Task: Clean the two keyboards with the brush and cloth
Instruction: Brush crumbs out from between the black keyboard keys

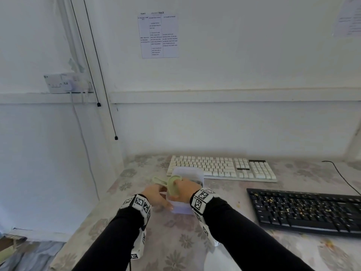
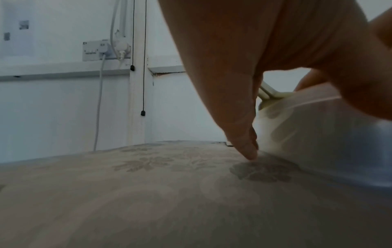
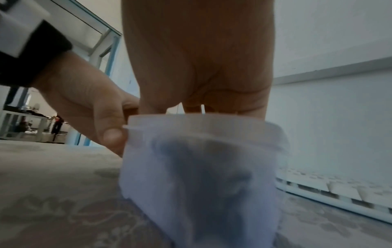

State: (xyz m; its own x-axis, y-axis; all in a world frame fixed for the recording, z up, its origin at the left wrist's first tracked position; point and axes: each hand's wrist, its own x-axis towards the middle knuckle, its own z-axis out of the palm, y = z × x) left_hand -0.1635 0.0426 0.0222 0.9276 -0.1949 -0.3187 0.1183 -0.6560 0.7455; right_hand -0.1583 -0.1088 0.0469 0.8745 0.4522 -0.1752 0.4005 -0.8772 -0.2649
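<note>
The left hand (image 1: 156, 194) held the side of a clear tub (image 1: 181, 209) on the surface (image 1: 175, 241). The right hand (image 1: 183, 189) gripped a green brush (image 1: 172, 185) above it.

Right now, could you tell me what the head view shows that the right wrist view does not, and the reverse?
Only the head view shows the black keyboard scattered with crumbs, the green brush and the wall paper. Only the right wrist view shows a dark shape through the wall of the container. Both share the container, the white keyboard, the left hand and the floral tablecloth.
</note>
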